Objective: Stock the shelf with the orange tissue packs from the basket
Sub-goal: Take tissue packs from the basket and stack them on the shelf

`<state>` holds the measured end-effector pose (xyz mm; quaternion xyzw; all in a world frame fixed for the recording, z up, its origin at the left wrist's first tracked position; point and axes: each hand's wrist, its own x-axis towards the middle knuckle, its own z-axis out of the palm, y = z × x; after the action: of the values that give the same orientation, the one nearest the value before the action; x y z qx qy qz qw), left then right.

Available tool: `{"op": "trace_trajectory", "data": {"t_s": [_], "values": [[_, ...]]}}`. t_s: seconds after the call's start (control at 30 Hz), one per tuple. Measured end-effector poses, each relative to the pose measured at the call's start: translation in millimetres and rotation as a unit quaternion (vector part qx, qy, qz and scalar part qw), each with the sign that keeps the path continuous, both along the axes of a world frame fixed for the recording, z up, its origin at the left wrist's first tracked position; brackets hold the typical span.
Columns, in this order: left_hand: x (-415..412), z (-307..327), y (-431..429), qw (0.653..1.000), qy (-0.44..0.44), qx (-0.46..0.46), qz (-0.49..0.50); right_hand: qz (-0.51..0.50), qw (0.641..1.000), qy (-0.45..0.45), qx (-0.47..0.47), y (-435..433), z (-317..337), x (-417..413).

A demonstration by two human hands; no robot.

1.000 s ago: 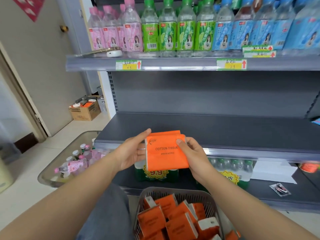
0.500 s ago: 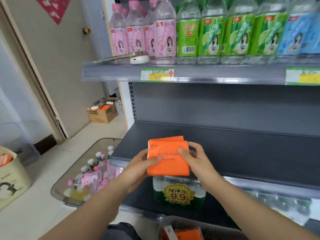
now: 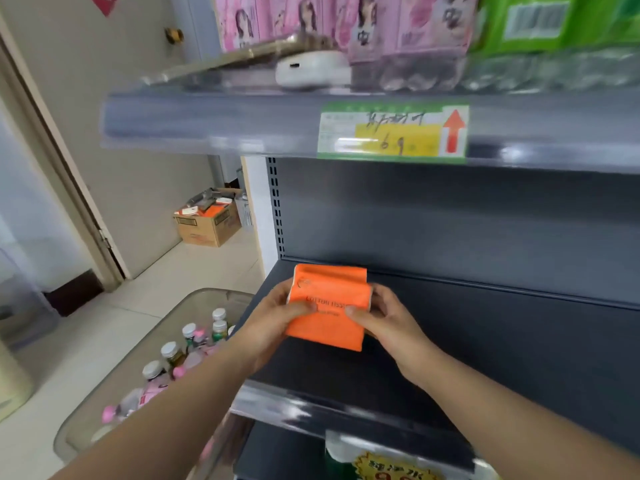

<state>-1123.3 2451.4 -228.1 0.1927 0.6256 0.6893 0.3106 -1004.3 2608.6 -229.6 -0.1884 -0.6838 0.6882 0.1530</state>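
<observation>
Orange tissue pack [image 3: 329,306] pinched between left hand [image 3: 273,318], right hand [image 3: 388,318], over shelf [image 3: 485,341].

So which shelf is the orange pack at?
The middle shelf: left hand and right hand hold the orange pack at its left end. The upper shelf carries bottles.

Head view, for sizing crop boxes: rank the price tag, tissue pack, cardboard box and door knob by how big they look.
1. price tag and tissue pack: too alike to rank.
2. cardboard box: farther away, so it looks small.
3. door knob.
</observation>
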Motion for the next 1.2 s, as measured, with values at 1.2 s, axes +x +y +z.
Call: {"op": "trace_trajectory", "data": {"t_s": [1.2], "values": [[-147,-39,78,0.991,0.095,-0.054,0.075,-0.028,0.983,-0.042,0.178,51,-33,-165]]}}
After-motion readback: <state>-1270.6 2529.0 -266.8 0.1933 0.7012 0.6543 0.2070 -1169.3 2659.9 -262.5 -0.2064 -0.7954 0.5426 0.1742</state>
